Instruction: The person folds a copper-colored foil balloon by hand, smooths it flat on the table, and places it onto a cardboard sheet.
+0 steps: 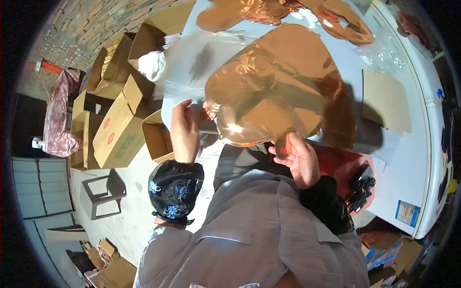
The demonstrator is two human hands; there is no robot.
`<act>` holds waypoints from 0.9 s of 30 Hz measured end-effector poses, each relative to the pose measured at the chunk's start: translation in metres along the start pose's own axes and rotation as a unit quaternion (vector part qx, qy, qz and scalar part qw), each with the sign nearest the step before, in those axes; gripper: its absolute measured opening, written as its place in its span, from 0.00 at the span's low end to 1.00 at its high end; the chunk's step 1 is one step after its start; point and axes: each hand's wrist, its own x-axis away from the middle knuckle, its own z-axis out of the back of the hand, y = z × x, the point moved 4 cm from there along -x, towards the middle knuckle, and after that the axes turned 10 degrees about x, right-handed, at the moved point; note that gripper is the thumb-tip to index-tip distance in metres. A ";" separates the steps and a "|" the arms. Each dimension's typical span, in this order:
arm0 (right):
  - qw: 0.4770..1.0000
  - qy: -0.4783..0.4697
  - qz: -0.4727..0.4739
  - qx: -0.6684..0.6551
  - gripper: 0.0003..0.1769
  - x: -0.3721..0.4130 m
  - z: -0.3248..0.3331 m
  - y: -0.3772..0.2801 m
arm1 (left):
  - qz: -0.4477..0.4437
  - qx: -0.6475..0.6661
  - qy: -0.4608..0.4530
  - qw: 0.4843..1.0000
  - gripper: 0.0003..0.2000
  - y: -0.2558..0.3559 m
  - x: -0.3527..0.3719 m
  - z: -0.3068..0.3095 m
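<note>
A large shiny copper-coloured foil sheet (269,81), rounded like a flat foil balloon, lies over the pale table (353,62). At its near edge, my right hand (300,158) pinches a small tab of the foil between thumb and fingers. My left hand (186,127) is at the foil's left side, beside a crumpled shiny bit, with its fingers bent; whether they grip anything is hard to see. Clear plastic film (192,62) spreads to the left of the foil. More copper foil pieces (230,14) lie at the far edge of the table.
Open cardboard boxes (122,127) stand on the left, with a grey stool (103,192) on the floor below. A cardboard sheet (384,101) lies on the right. A red seat (341,170) with black cables (361,189) is near my right arm.
</note>
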 end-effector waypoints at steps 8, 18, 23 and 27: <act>0.999 0.028 -0.020 -0.033 0.17 -0.001 -0.009 -0.001 | -0.010 -0.033 -0.070 0.997 0.16 0.001 -0.001 -0.013; 0.999 0.003 -0.014 0.037 0.18 -0.001 -0.002 -0.004 | 0.057 0.086 -0.089 0.991 0.19 -0.019 0.002 -0.017; 0.997 0.031 -0.057 -0.037 0.19 0.002 0.000 -0.013 | 0.072 0.095 -0.084 0.989 0.17 -0.003 0.001 -0.016; 0.987 0.097 -0.049 -0.116 0.19 0.000 -0.004 -0.033 | 0.029 0.047 -0.064 0.996 0.15 0.002 0.000 -0.010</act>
